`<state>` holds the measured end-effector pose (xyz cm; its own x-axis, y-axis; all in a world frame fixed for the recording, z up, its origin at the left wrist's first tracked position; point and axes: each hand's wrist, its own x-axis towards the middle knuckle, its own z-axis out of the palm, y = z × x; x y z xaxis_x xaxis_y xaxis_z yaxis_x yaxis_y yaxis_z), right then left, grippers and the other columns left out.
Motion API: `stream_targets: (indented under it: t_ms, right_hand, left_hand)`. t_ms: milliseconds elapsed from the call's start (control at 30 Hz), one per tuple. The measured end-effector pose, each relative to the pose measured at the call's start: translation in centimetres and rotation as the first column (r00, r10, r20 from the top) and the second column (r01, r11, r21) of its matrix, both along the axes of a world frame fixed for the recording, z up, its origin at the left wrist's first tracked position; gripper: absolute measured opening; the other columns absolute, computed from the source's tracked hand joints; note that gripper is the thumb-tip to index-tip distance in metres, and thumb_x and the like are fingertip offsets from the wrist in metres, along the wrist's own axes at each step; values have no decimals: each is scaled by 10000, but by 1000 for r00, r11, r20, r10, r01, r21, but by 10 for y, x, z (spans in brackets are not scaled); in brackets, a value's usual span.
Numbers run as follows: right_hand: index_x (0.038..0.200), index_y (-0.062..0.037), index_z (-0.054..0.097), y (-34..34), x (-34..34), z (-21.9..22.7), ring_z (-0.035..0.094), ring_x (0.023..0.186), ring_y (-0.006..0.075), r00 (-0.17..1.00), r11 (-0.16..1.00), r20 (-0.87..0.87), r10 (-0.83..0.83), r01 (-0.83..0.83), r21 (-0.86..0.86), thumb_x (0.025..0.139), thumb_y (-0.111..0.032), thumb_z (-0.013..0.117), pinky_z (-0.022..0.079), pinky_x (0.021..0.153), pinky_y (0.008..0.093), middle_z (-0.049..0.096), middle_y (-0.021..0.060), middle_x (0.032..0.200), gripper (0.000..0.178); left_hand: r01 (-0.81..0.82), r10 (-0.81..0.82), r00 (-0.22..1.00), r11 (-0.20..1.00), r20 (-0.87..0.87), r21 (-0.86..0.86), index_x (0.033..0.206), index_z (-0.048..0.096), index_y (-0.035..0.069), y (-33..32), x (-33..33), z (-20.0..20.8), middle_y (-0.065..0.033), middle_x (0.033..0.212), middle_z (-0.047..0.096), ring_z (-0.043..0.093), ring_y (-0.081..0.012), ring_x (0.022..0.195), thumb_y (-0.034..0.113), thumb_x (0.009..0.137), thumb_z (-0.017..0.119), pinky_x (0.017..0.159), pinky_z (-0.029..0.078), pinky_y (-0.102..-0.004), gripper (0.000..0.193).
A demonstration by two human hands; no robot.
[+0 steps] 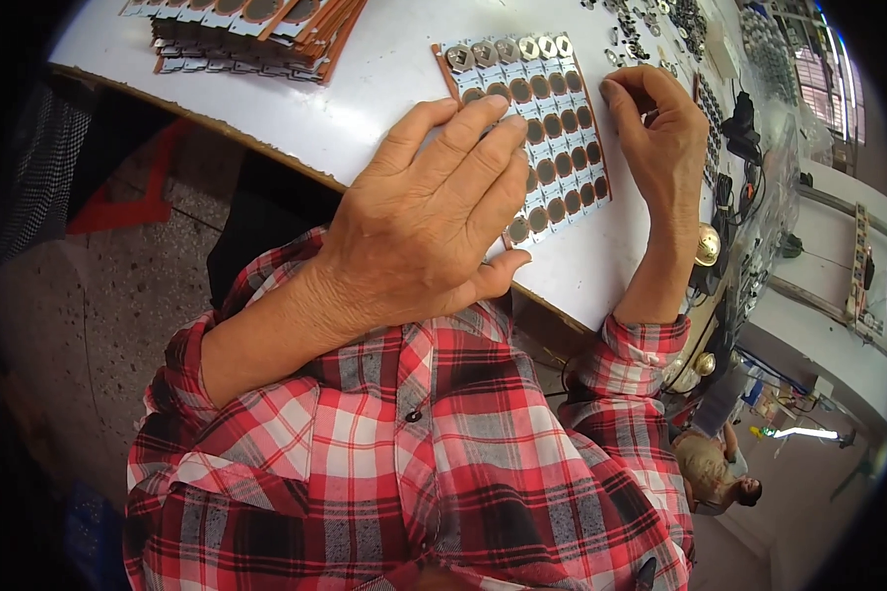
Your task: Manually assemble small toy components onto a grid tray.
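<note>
1. Tray (562,148) of round brown slots lay flat on the white desk (384,79), near its front edge, between both hands.
2. Nearest, the left hand (424,227) rested flat and released over the tray's left side, fingers spread, pinning it down and grasping nothing.
3. Just beyond, the right hand (660,133) hovered at the tray's right edge, fingertips pinched; whether they gripped a small part, I could not tell.
4. Metal pieces (512,49) filled only the far row, so the filling step seemed early; the next move called for a precise placement into an empty slot.
5. Farther off sat loose metal parts (650,25) and a stack of trays (246,34).
</note>
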<state>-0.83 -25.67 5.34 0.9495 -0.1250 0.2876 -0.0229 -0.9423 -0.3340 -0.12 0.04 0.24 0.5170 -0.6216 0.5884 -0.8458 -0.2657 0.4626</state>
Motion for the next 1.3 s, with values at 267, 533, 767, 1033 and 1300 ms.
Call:
stream_targets:
  t_ms: [267,533,767,1033,1300]
  right_hand:
    - [1135,28,725,12,-4,10,636,716,77,999,698,14,-48,23,716,1001,-77,671,502,605,212,714,42,870,177]
    - [1140,-28,761,-2,-2,-7,571,733,26,998,958,-40,-38,47,283,965,-55,706,429,605,186,693,-31,926,185]
    - [1152,-45,755,5,-1,-4,545,738,26,986,980,10,168,-168,103,981,-13,657,430,606,188,662,-42,932,199]
    - [1159,-18,725,55,-1,15,534,546,44,995,543,-57,83,3,840,1038,-120,622,415,493,191,630,-4,707,190]
    - [1072,22,711,83,2,4,550,591,14,973,647,-161,164,17,762,959,-16,711,417,508,159,699,1,824,119]
  left_hand:
    - [17,-17,1000,1000,-17,-25,1171,681,-40,-1,-1,-3,-185,1298,660,605,-350,1283,363,719,788,1079,464,-501,615]
    - [6,-7,1000,1000,-11,-19,1177,677,-42,0,-2,-2,-187,1299,655,603,-348,1281,367,724,782,1078,465,-502,619]
    - [9,-9,1000,1000,-11,-24,1177,675,-45,0,-1,-4,-192,1299,653,601,-352,1279,369,727,777,1079,463,-508,620]
    - [-29,28,1000,994,-7,-102,1112,703,-29,-4,-6,-10,-157,1236,670,620,-325,1234,329,663,800,1036,487,-480,583]
    - [-55,78,994,964,81,-260,925,735,31,-12,-9,-22,-73,1008,668,648,-242,1032,286,611,779,940,531,-418,407]
